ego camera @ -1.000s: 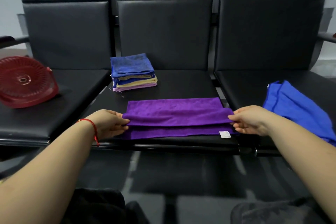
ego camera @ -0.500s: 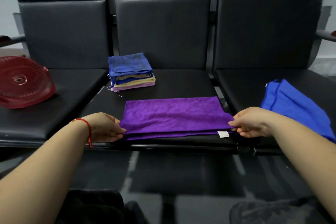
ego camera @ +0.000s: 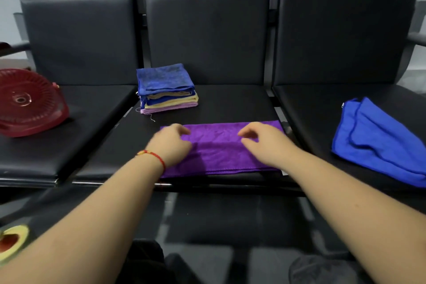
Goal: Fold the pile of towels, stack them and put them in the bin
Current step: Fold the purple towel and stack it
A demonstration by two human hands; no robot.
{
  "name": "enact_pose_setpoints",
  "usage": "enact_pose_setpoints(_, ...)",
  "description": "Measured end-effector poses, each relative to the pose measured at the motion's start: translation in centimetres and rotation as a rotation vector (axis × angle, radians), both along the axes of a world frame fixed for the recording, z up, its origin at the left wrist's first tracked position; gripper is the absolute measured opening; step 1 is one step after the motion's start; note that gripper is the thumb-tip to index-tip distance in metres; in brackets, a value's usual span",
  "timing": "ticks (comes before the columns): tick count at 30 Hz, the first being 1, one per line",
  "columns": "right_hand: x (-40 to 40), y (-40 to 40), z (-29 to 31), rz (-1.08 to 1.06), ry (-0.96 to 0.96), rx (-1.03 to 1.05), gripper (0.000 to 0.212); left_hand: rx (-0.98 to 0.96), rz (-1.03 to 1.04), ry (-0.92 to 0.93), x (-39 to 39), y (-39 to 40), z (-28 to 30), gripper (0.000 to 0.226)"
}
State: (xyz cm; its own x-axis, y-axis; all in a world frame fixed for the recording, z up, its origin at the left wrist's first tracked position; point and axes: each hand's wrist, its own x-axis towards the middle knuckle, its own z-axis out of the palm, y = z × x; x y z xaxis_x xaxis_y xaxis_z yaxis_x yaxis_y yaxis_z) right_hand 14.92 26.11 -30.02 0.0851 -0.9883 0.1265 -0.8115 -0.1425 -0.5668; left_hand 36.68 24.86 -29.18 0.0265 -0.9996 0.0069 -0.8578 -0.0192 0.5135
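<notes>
Head view, purple towel: the purple towel [ego camera: 221, 152] lies folded into a long band on the front part of the middle seat [ego camera: 230, 104], its near edge along the seat's front edge.
Head view, left hand: the left hand [ego camera: 171, 144] is over the left end of the purple towel, fingers curled and loosely apart, gripping nothing; it is blurred, so I cannot tell if it touches the cloth. A red string bracelet [ego camera: 153, 157] is on the wrist.
Head view, right hand: the right hand [ego camera: 265, 142] is over the right part of the same towel, fingers bent and spread, not clamped on anything. The forearm covers the towel's near right corner.
Head view, folded stack: the stack of folded towels [ego camera: 166, 89] stands at the back left of the middle seat, well apart from the purple towel; blue on top, yellow and pink layers under it.
Head view, blue towel: the blue towel [ego camera: 378, 143] lies unfolded on the right seat [ego camera: 322, 101], beside the right forearm.
Head view, red bin: the red bin [ego camera: 27, 101] rests tilted on the left seat [ego camera: 69, 145], far from both hands.
Head view, obstacles: nothing lies between the purple towel and the stack.
</notes>
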Motion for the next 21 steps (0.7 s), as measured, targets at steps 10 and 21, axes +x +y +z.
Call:
enact_pose_setpoints(10, 1.6, -3.4, -2.5, 0.116, 0.268, 0.186, 0.063, 0.386, -0.157, -0.292, -2.4, -3.1, -2.7, 0.112)
enact_pose_setpoints(21, 1.8, -5.7, -2.1, 0.086, 0.264, 0.015, 0.061, 0.014, -0.209, -0.259, -1.4, -5.6, -2.7, 0.079)
